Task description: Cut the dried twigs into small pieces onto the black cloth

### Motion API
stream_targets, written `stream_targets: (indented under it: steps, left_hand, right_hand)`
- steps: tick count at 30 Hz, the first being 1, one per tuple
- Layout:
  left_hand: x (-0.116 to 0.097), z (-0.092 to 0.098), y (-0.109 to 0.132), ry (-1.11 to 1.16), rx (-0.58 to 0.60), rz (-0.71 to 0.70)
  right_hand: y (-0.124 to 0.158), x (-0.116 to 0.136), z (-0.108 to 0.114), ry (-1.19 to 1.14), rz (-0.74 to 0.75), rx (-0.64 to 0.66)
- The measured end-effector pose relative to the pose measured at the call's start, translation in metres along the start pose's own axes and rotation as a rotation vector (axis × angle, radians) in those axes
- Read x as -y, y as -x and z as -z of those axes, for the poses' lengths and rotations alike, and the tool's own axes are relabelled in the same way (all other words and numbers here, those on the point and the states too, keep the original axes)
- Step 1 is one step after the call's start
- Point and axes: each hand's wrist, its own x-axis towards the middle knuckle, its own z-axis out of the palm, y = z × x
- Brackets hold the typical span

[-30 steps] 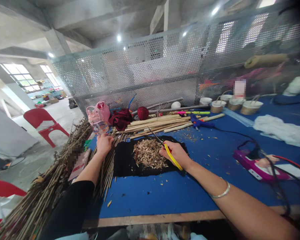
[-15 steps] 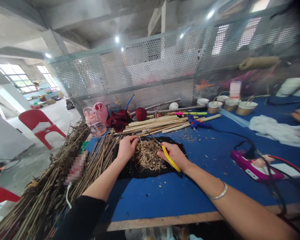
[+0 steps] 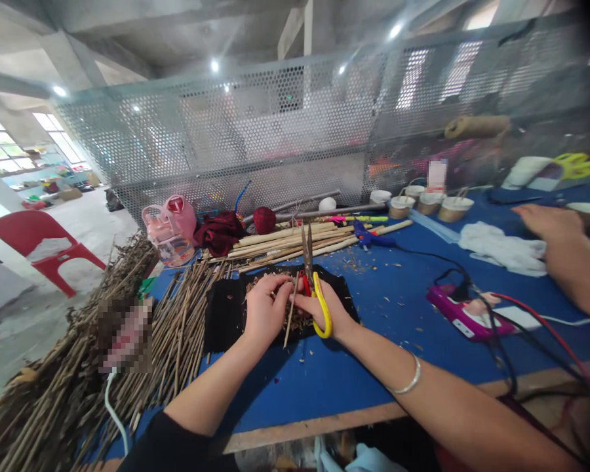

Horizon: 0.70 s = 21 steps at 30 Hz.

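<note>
My left hand grips a thin dry stick over a black cloth that carries a heap of brown cut chips. My right hand holds yellow-handled scissors, blades pointing up and away, right beside the stick. Both hands meet above the cloth on the blue table. A big bundle of long dry sticks lies to my left.
Thicker pale bamboo rods, a red yarn ball, dark red cloth and a pink bottle lie behind the cloth. A pink device with cables, white cloth and another person's hand are at right. Small baskets stand before the mesh screen.
My left hand left the stick bundle, came right over the black cloth with one thin stick. My right hand turned the scissors upright next to it. Another person's hand came in at right.
</note>
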Motion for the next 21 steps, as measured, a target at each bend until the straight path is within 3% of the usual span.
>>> stream_targets:
  steps: [6,9,16,21]
  left_hand:
    - [0.014,0.010,0.006,-0.388,-0.030,-0.299]
    - [0.017,0.013,0.009,-0.460,-0.018,-0.362]
    - [0.022,0.020,0.003,-0.534,-0.056,-0.249]
    - [0.038,0.027,-0.007,-0.610,0.003,-0.145]
  right_hand:
    - [0.002,-0.001,0.000,-0.062,-0.085,0.051]
    - [0.002,-0.004,-0.001,-0.077,-0.099,0.041]
    - [0.002,-0.007,-0.003,-0.099,-0.153,0.101]
    - [0.001,-0.011,0.001,-0.088,-0.153,0.164]
